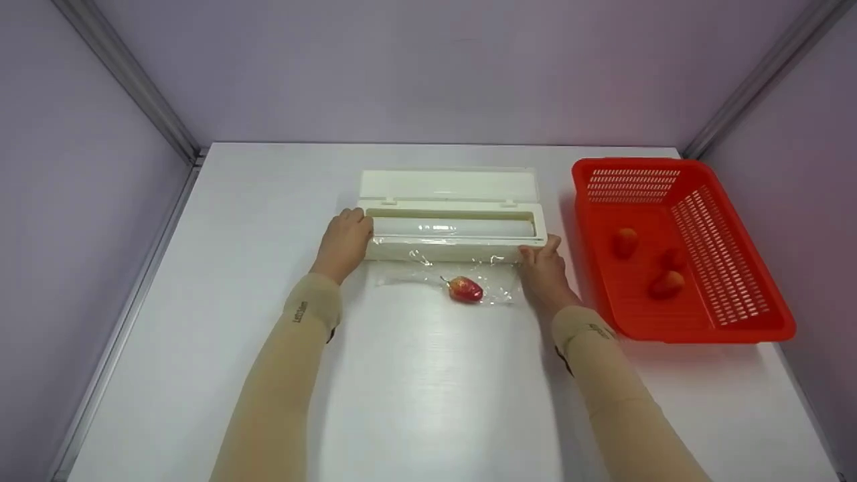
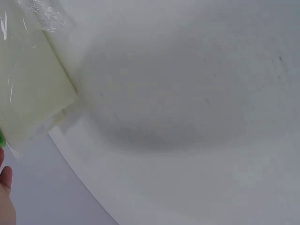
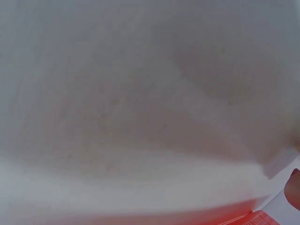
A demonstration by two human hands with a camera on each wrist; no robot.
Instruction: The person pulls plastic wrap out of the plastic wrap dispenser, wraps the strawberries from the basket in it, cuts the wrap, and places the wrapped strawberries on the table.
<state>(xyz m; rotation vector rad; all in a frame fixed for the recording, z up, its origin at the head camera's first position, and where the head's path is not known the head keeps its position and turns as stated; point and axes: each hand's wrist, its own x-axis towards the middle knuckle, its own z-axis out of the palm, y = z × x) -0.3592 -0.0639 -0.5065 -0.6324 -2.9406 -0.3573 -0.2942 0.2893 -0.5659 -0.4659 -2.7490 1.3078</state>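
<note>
A cream cling film dispenser (image 1: 442,252) lies across the table with its lid (image 1: 448,185) tipped back, showing the film roll (image 1: 455,227) inside. From its front edge a sheet of clear cling film (image 1: 402,273) spreads over the table. A small red-and-yellow fruit with a thin stem (image 1: 465,289) is at that film, right of centre. My left hand (image 1: 343,242) grips the dispenser's left end. At the right front corner, my right hand (image 1: 546,271) holds the dispenser, thumb on the front. The left wrist view catches the dispenser's end (image 2: 35,84) and some fingers (image 2: 5,178).
To the right stands a red plastic basket (image 1: 689,328) with slotted walls, close beside my right forearm. Inside it lie several orange-red fruits (image 1: 625,241). Pale walls (image 1: 442,73) rise behind the white table (image 1: 428,402) and on both sides.
</note>
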